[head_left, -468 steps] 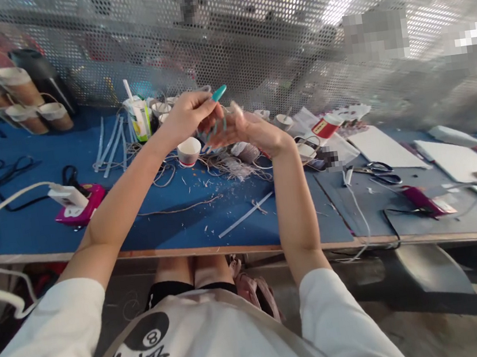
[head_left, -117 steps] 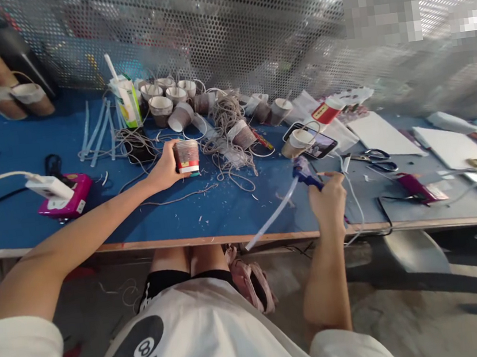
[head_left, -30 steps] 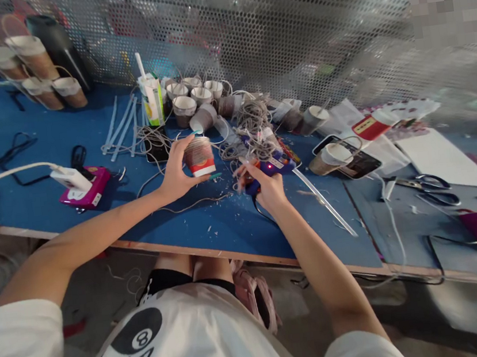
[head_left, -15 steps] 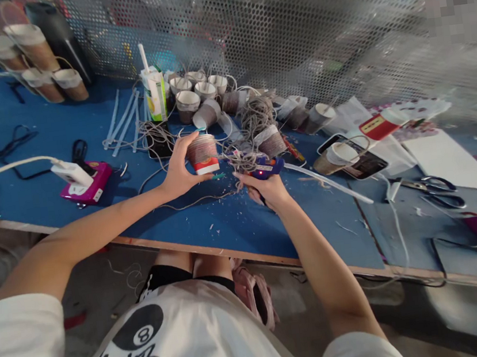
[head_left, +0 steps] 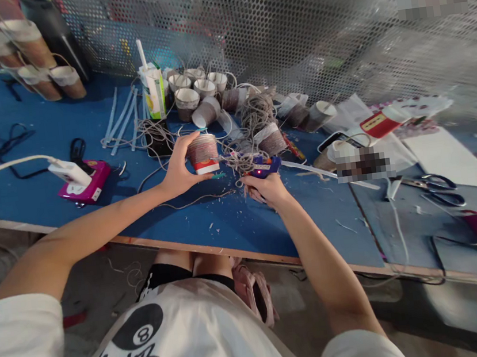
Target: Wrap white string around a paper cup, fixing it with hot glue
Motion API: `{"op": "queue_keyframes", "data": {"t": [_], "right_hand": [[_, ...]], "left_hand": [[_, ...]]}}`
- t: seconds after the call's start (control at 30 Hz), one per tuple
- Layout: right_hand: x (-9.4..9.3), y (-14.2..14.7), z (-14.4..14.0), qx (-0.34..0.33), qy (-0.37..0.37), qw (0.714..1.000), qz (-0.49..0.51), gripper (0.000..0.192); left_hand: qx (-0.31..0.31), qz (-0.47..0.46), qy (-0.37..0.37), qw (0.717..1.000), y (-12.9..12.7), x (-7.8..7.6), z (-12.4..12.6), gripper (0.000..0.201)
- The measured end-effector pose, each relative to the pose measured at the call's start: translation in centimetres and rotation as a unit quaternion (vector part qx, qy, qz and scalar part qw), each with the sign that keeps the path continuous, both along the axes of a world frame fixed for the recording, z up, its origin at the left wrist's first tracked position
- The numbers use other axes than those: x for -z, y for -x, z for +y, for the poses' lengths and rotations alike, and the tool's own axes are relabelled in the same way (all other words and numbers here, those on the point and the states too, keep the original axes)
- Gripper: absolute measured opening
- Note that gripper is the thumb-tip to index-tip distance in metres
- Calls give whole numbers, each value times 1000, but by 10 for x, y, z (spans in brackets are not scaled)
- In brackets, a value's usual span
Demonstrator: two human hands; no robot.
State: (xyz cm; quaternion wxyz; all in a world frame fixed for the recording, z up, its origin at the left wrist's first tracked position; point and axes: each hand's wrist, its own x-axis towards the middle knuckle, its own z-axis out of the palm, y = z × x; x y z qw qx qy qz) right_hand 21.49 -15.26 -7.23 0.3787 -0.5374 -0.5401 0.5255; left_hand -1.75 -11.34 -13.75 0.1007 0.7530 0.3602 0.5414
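Between the thumb and fingers of my left hand (head_left: 178,165) is a paper cup (head_left: 203,154), wound with brownish cord over most of its side and showing a red and white band at the lower end. My right hand (head_left: 268,189) is wrapped round a blue glue gun (head_left: 265,167) with a small red light. Its nozzle points left toward the cup, partly hidden by loose cord. A long pale glue stick (head_left: 329,174) sticks out behind the gun. Tangled grey cord (head_left: 257,115) lies just beyond both hands.
Several cord-wrapped cups (head_left: 188,100) stand behind, beside a drink carton (head_left: 153,90). Loose glue sticks (head_left: 124,120) lie left of it. A pink power strip (head_left: 87,185) is at left, scissors (head_left: 437,183) at right. A perforated metal screen (head_left: 246,32) borders the blue table (head_left: 174,224).
The glue gun's nozzle has come closer to the cup's right side, and my right hand's fingers have shifted on the grip. My left hand keeps the cup in nearly the same place.
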Motion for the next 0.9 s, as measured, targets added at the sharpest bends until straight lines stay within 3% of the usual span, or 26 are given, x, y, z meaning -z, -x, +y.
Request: {"op": "queue_keyframes", "data": {"t": [0.67,0.8,0.9], "right_hand": [[3,-1,8,47,7,999,1,23],[-4,-13,9,64,-72,995,-26,26],[-17,-38,-5,128,-159,974,-103,29]], "left_hand": [[-4,-19,17,1000,3,3,4,98],[-2,-40,24,999,4,6,8,100],[-11,-59,24,998,5,9,11,101]]}}
